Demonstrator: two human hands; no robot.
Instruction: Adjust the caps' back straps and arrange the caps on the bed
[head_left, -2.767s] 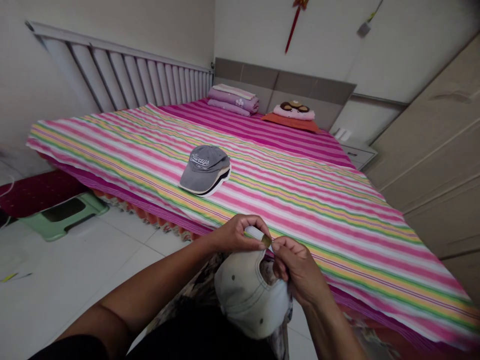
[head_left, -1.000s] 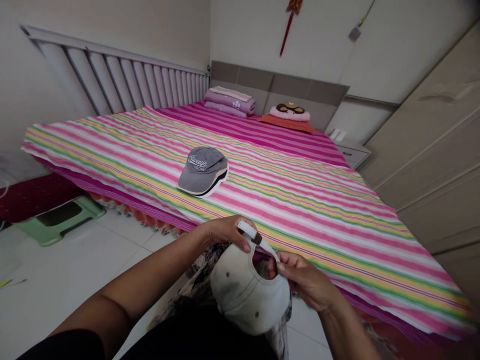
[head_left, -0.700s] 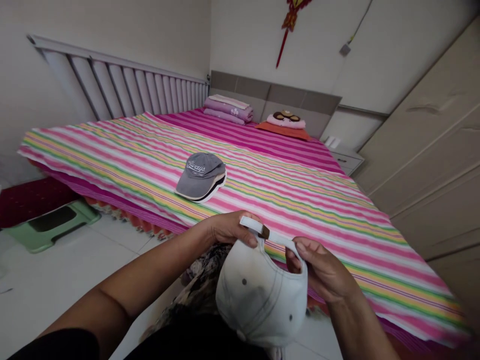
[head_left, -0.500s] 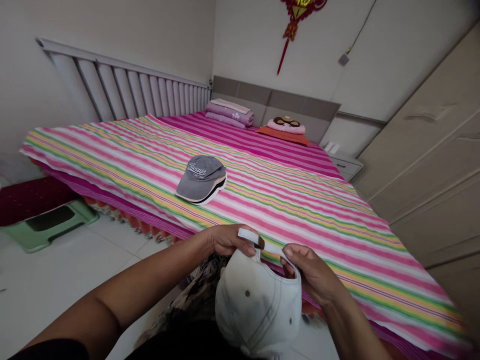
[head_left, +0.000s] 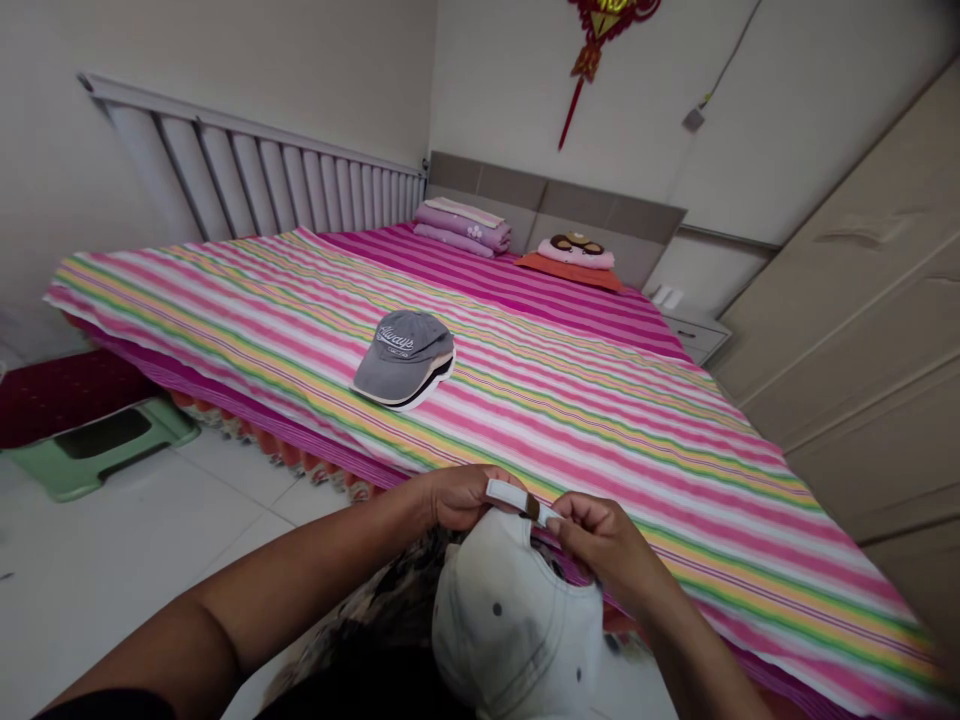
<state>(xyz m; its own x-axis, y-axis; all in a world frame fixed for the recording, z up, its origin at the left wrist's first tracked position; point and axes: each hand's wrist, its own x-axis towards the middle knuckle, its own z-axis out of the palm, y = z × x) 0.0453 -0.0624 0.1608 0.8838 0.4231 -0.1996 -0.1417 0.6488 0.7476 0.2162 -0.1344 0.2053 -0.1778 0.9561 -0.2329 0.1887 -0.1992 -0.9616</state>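
Gripping 1 pale cap (head_left: 517,620) at the back, the 2 hands work close together just above the lap, in front of the bed. The left hand (head_left: 465,497) is clamped on the cap's left edge, behind the strap (head_left: 508,494), with its fingertips partly hidden. The right hand (head_left: 604,545) has thumb and forefinger pinched together on the strap, just beside its 1 brown buckle (head_left: 532,507). The cap's back opening is turned toward the bed, and 2 dark eyelets show on the crown, which runs down to the bottom edge of the view.

On the bed's striped sheet (head_left: 615,430), beyond the hands and apart from them, lies 1 stack of caps: 1 grey cap (head_left: 405,350) with white lettering on top, and at least 2 more brim edges below it, 1 dark and 1 white; the full count cannot be told.

Near the headboard (head_left: 600,205) sit 2 piles, 1 of folded purple bedding (head_left: 469,232) and 1 with a pink item (head_left: 574,255) on an orange layer (head_left: 566,272). On the floor to the left stands 1 green stool (head_left: 75,470), and 1 red ornament (head_left: 589,62) hangs on the wall.
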